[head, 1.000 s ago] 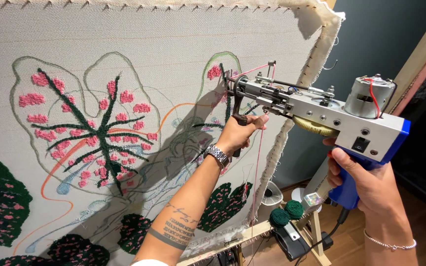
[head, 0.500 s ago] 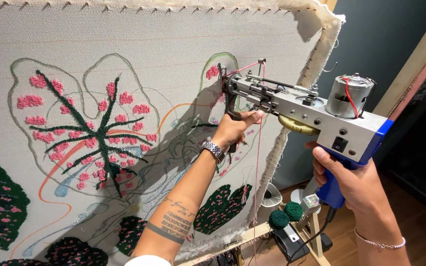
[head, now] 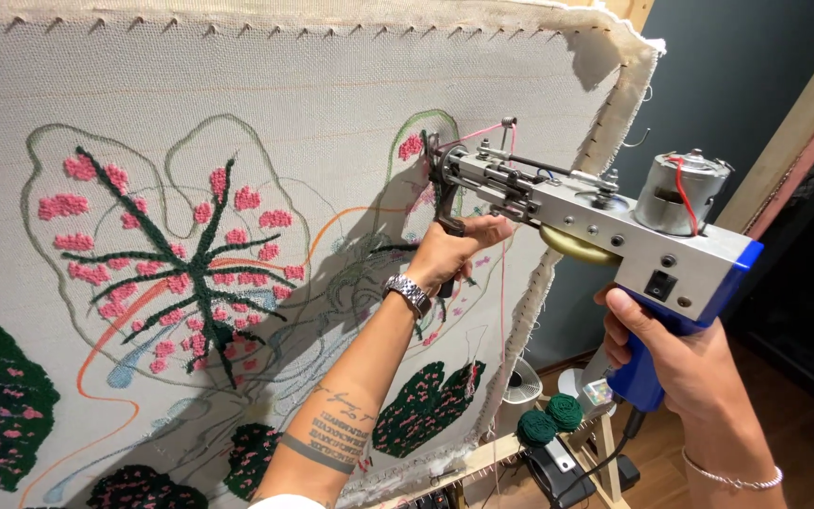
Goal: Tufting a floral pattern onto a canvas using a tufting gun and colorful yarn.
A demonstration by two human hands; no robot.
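Note:
A silver and blue tufting gun (head: 595, 221) is pressed nose-first against a stretched cream cloth (head: 266, 113) with tufted pink and green leaf shapes. My right hand (head: 671, 353) grips the gun's blue rear handle. My left hand (head: 454, 250), with a metal watch on the wrist, is closed around the black front handle under the gun's nose. A pink yarn strand (head: 504, 236) runs down from the gun's top guide. The needle tip touches the cloth near a small pink patch (head: 412, 146) inside a green leaf outline.
The cloth is nailed on a wooden frame (head: 628, 85) whose right edge stands just behind the gun. Two dark green yarn cones (head: 550, 421) sit on a low wooden bar below. A small white fan (head: 522, 382) and wooden floor lie at the lower right.
The gun and both hands have shifted left and slightly down in view, with its nose staying at the cloth by the pink patch. Grips are unchanged.

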